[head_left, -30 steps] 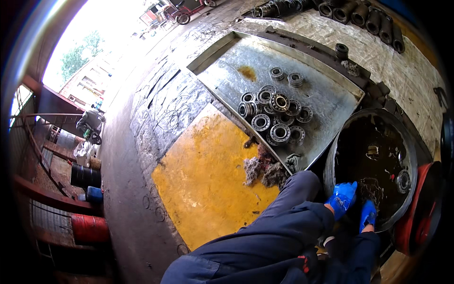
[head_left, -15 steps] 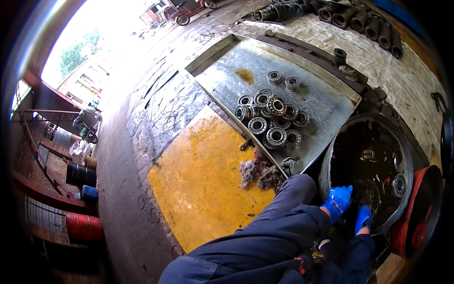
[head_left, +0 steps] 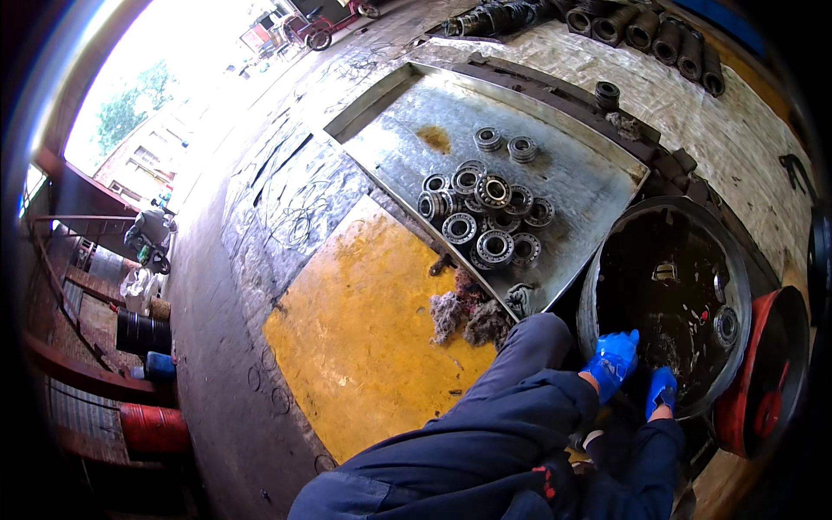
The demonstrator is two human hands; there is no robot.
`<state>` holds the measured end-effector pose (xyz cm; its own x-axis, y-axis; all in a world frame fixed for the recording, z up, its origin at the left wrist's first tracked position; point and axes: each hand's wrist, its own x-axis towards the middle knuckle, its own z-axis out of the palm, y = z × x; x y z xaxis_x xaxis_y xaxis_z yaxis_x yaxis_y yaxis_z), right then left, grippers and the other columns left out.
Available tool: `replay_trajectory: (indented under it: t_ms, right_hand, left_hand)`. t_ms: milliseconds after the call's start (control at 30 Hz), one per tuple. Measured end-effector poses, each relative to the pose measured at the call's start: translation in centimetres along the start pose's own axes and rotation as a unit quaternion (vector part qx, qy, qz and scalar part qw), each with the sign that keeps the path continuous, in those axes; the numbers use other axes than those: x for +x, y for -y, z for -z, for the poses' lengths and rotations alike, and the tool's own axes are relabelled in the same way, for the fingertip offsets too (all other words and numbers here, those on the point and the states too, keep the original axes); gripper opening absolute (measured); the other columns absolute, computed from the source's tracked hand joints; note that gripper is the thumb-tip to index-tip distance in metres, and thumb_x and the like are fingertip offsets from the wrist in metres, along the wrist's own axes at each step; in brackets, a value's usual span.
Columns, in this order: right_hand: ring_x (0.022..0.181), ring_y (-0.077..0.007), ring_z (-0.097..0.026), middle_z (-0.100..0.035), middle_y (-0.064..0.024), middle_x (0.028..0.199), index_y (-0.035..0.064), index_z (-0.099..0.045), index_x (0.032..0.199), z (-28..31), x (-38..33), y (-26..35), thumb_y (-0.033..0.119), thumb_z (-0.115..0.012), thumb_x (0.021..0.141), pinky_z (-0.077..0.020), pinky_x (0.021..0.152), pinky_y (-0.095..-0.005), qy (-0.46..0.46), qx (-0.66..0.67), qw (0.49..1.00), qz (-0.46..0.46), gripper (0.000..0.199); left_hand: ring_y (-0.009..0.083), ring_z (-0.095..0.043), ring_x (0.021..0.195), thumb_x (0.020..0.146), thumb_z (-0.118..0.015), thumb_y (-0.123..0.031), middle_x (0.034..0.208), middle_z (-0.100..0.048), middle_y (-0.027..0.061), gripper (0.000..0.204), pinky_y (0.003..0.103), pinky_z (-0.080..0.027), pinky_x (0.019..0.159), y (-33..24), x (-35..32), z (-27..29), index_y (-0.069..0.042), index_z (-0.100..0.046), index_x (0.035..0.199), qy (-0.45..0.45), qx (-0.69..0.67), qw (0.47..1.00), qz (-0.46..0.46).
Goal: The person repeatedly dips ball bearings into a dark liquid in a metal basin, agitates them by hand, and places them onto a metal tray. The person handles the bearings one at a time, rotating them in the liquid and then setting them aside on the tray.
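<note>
Working at the near edge of the drum (head_left: pixel 588 299) of dark liquid (head_left: pixel 646 251): left hand (head_left: pixel 614 360), right hand (head_left: pixel 661 390) close together (openness, hold can't be told). Likely mid-handling; next move calls for sure grip. Lone bearing (head_left: pixel 726 327) by right wall; metal tray (head_left: pixel 381 121) beyond.

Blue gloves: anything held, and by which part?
Can't tell: the left hand and right hand are at the near side of the metal tub, any grip hidden.

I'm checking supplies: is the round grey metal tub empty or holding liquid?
Holding liquid: dark liquid with bright reflections lies inside the round grey metal tub; its depth I cannot tell.
</note>
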<state>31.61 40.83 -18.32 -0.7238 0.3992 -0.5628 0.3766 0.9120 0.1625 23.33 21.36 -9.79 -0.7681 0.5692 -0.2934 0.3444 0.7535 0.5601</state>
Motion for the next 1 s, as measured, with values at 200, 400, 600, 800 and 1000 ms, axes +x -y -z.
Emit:
replay_trajectory:
  t_ms: [200,400,600,800,1000]
  right_hand:
    - [0.112,-0.0354,-0.065,-0.069,-0.0167,0.123,0.0085,-0.074,0.117,-0.1,-0.1,-0.1,0.024,-0.060,0.096,-0.0534,0.091,-0.0443,-0.045,0.044,0.998,0.006,0.030]
    - [0.107,-0.0355,-0.067,-0.070,-0.0168,0.120,0.0087,-0.075,0.114,-0.9,-0.8,-1.0,0.023,-0.060,0.095,-0.0552,0.088,-0.0455,-0.136,0.126,0.982,0.048,0.027]
    - [0.120,-0.0295,-0.063,-0.066,-0.0142,0.130,0.0092,-0.073,0.118,-4.5,0.0,-2.2,0.022,-0.056,0.098,-0.0521,0.097,-0.0424,-0.193,0.301,0.934,0.004,0.029]
    - [0.116,-0.0310,-0.064,-0.068,-0.0163,0.125,0.0097,-0.073,0.119,-1.6,0.8,-0.7,0.024,-0.053,0.100,-0.0524,0.095,-0.0422,-0.112,0.132,0.985,0.004,0.031]
    - [0.111,-0.0325,-0.066,-0.070,-0.0185,0.119,0.0103,-0.073,0.119,-2.1,0.6,-1.3,0.026,-0.050,0.101,-0.0528,0.094,-0.0421,-0.077,0.086,0.993,-0.010,0.033]
  left_hand:
    - [0.0351,-0.066,0.112,0.087,-0.063,-0.023,0.122,-0.067,0.0179,0.058,0.046,-0.053,0.095,-0.4,-0.2,1.2,-0.007,-0.053,0.142,0.028,0.003,1.000,0.000]
    - [0.0346,-0.066,0.112,0.088,-0.061,-0.023,0.120,-0.068,0.0163,0.056,0.047,-0.053,0.095,-0.4,0.3,1.1,-0.007,-0.053,0.141,0.030,0.020,0.999,-0.004]
    - [0.0347,-0.068,0.109,0.087,-0.063,-0.019,0.118,-0.070,0.0161,0.049,0.047,-0.054,0.091,-1.1,-0.2,1.8,-0.009,-0.057,0.134,0.018,0.012,1.000,-0.006]
    - [0.0347,-0.067,0.109,0.087,-0.064,-0.024,0.118,-0.069,0.0160,0.056,0.046,-0.054,0.093,-0.1,0.0,0.8,-0.009,-0.054,0.140,0.016,0.005,1.000,-0.005]
    - [0.0354,-0.067,0.109,0.088,-0.063,-0.017,0.119,-0.068,0.0181,0.051,0.045,-0.054,0.092,-1.0,-0.5,1.7,-0.009,-0.055,0.138,0.032,0.011,0.999,-0.002]
